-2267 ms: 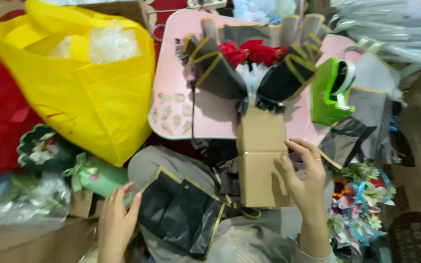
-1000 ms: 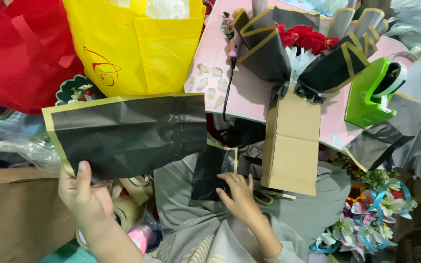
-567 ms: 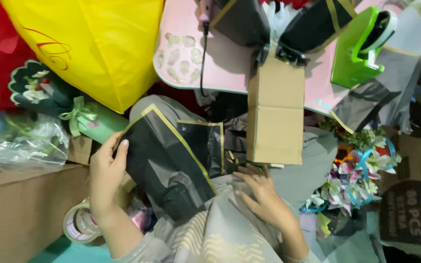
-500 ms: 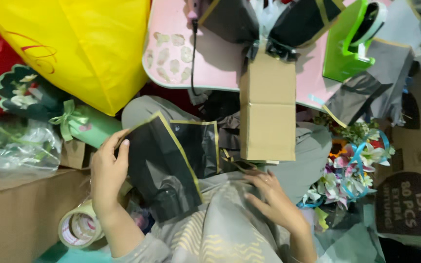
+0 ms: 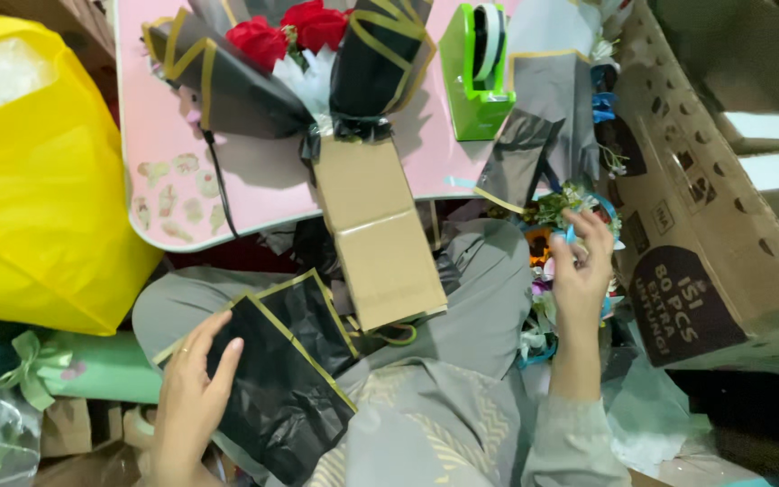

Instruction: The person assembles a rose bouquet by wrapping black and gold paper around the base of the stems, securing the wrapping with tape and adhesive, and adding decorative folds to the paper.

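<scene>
My left hand (image 5: 193,390) lies flat on a black wrapping sheet with gold edges (image 5: 283,379) that rests on my lap. My right hand (image 5: 581,272) is raised at the right, its fingers pinched on a small bunch of artificial flowers (image 5: 559,209) beside my knee. On the pink table (image 5: 171,153) lies a bouquet of red roses (image 5: 297,29) wrapped in black and gold paper, with a brown cardboard strip (image 5: 379,231) running from under it toward my lap. A green tape dispenser (image 5: 478,72) stands on the table's right part.
A big yellow bag (image 5: 38,180) fills the left side. A green wrapped gift with a bow (image 5: 92,368) lies below it. A brown cardboard box (image 5: 705,225) stands at the right. More black and gold sheets (image 5: 545,117) hang off the table's right edge.
The view has shifted left and down. My right hand left my lap and rose to the flowers at the right. My left hand still rests on the black sheet.
</scene>
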